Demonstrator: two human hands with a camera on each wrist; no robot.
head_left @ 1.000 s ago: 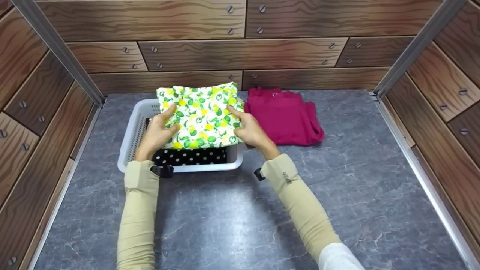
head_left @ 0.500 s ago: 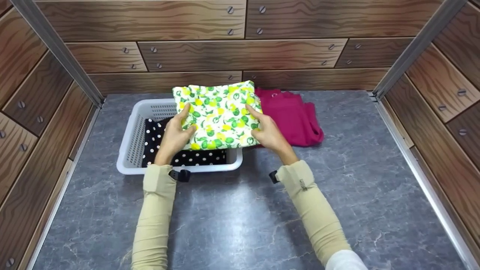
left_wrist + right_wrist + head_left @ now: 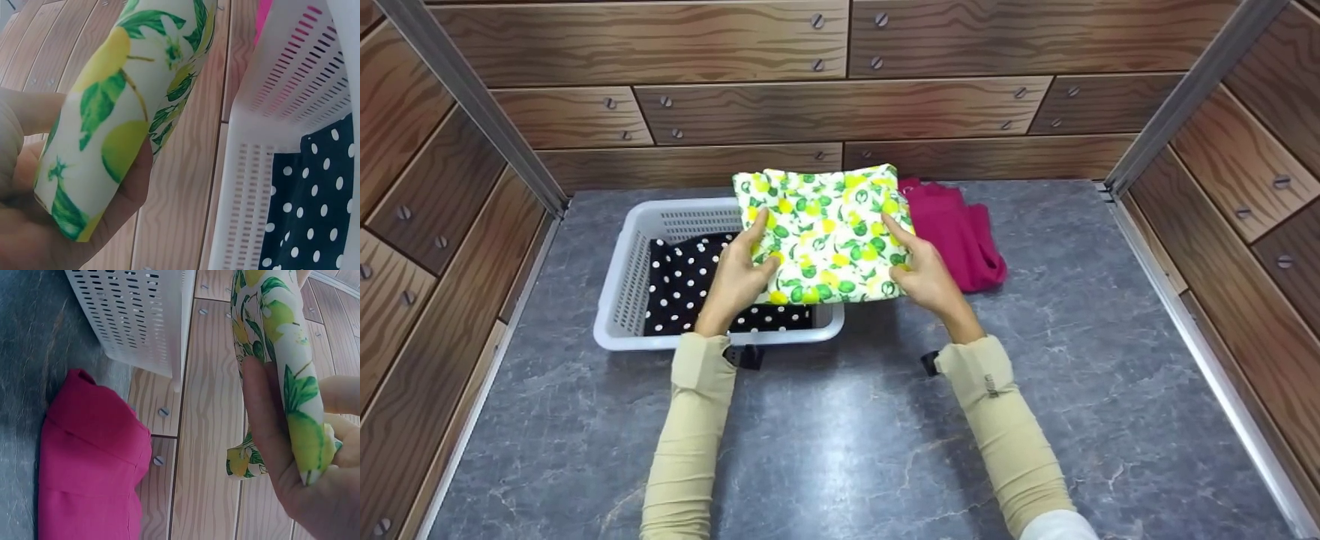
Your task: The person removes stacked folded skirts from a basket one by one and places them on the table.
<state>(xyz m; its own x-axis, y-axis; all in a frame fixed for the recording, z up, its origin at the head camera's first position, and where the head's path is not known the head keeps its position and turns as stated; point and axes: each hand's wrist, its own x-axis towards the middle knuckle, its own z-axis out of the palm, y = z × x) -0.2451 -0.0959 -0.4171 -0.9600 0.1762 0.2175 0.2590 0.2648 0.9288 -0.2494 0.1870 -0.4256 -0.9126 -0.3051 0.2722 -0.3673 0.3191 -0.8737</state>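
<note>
A folded white cloth with a lemon-and-leaf print point(image 3: 825, 240) is held up flat between both hands. My left hand point(image 3: 739, 281) grips its left side, thumb on top; in the left wrist view the fingers point(image 3: 132, 191) curl beneath the folded edge. Along the right side my right hand point(image 3: 930, 277) holds it the same way, with fingers point(image 3: 261, 405) under the cloth in the right wrist view. Below it, a white plastic basket point(image 3: 611, 300) contains a black cloth with white dots point(image 3: 682, 289). The lemon cloth covers the basket's right part and some of a folded crimson garment point(image 3: 960, 240).
The crimson garment lies on the grey marbled surface point(image 3: 840, 435), right of the basket. Wood-patterned panels point(image 3: 750, 112) enclose the back and both sides, with metal rails point(image 3: 1215, 360) along the edges.
Both hands have carried the lemon-print cloth to the right, from over the basket to partly over the crimson garment. More of the dotted cloth shows. The basket and crimson garment stay in place.
</note>
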